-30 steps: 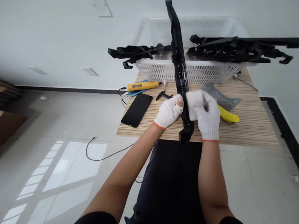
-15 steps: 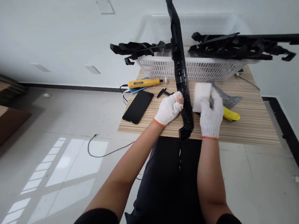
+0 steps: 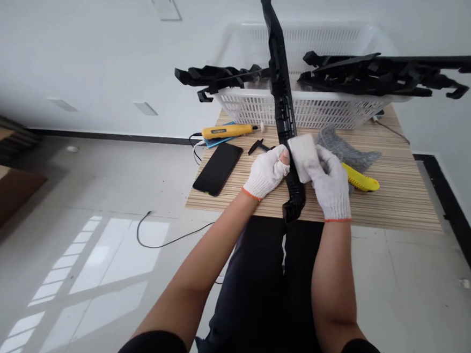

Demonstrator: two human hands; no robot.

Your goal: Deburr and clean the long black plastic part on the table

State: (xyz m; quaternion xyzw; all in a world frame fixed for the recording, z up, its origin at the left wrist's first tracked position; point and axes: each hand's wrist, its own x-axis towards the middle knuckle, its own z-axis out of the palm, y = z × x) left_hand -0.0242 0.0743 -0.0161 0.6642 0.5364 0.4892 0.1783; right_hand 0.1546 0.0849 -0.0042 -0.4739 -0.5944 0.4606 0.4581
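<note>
A long black plastic trim piece (image 3: 282, 105) runs from above the basket down past the table's front edge. My left hand (image 3: 266, 171), in a white knitted glove with a bare thumb tip, is closed around its lower part. In my gloved right hand (image 3: 332, 182) is a white sponge block (image 3: 303, 155), pinched between thumb and fingers. The block overlaps the trim piece's right edge, just right of my left hand. Behind my right hand lie a grey cloth (image 3: 344, 146) and a yellow-handled cutter (image 3: 361, 179), its front part hidden.
A white plastic basket (image 3: 321, 108) stands at the back, with more black plastic parts (image 3: 371, 76) jutting over both sides. Left on the table (image 3: 398, 204) are a yellow rotary tool (image 3: 228, 131), a phone (image 3: 218, 169) and a black caliper (image 3: 257, 146). A cable (image 3: 166, 247) trails across the floor.
My right hand lifted the sponge block away to the right, then brought it back left and tilted against the trim piece. My left hand keeps its grip; the view shifted slightly.
</note>
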